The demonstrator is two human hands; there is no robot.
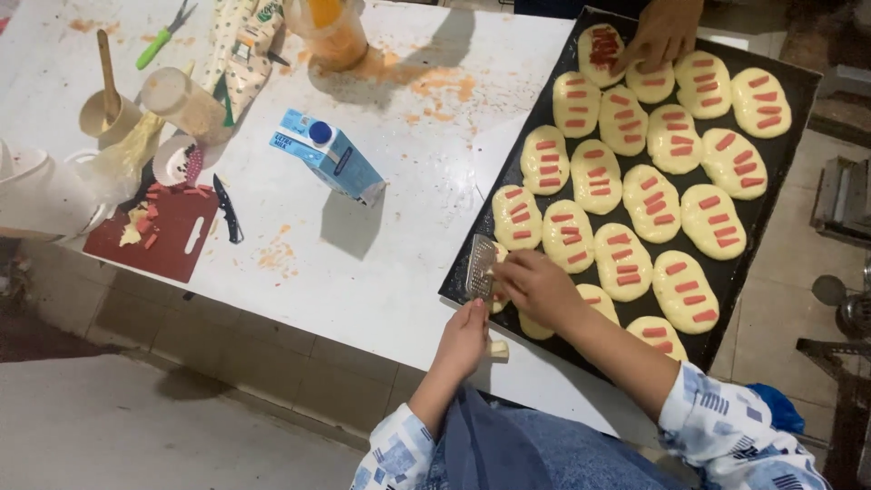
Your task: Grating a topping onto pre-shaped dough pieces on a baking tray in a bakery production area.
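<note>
A black baking tray (780, 181) holds several oval pale dough pieces (650, 201) topped with red sausage strips. At the tray's near left corner, my left hand (464, 340) grips the lower end of a small metal grater (480, 265), which stands tilted over the tray edge. My right hand (537, 286) is closed on a small pale yellow piece, apparently cheese (500, 253), pressed against the grater face. Another person's hand (665, 34) at the far end of the tray touches a dough piece there.
A pale cheese block (498, 349) lies on the white table by my left hand. A blue carton (331, 160) stands mid-table. Further left are a red cutting board (161, 234) with scraps, a black knife (228, 210), green scissors (162, 37) and cups (109, 113).
</note>
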